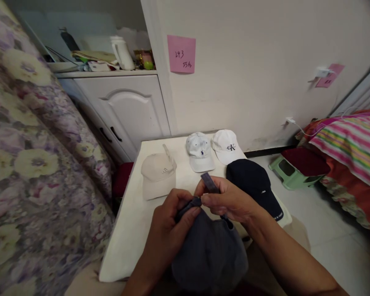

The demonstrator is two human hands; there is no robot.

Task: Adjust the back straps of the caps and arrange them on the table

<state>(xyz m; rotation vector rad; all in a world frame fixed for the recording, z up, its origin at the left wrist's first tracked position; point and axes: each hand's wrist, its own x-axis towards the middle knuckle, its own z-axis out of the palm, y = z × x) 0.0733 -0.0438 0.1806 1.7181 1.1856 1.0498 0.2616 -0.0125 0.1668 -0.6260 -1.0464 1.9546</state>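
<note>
A dark grey-blue baseball cap (211, 250) is held between my hands over the near edge of the table, its back strap side upward. My left hand (172, 222) is closed on the strap's buckle end, thumb on top. With thumb and fingers my right hand (225, 199) pinches the adjustment strap (210, 183) beside the buckle, and its loose end sticks up. Beyond my hands lie a beige cap (158, 176) with its strap standing up, a pale blue cap (200, 152), a white cap (228, 146) with black letters and a navy cap (249, 181).
The caps rest on a cream table (129, 242). A floral curtain (33, 164) hangs at left, beside a white cabinet (126, 107) with a white jug (122, 53) on its shelf. A green stool (288, 172) and a bed (351, 144) stand at right.
</note>
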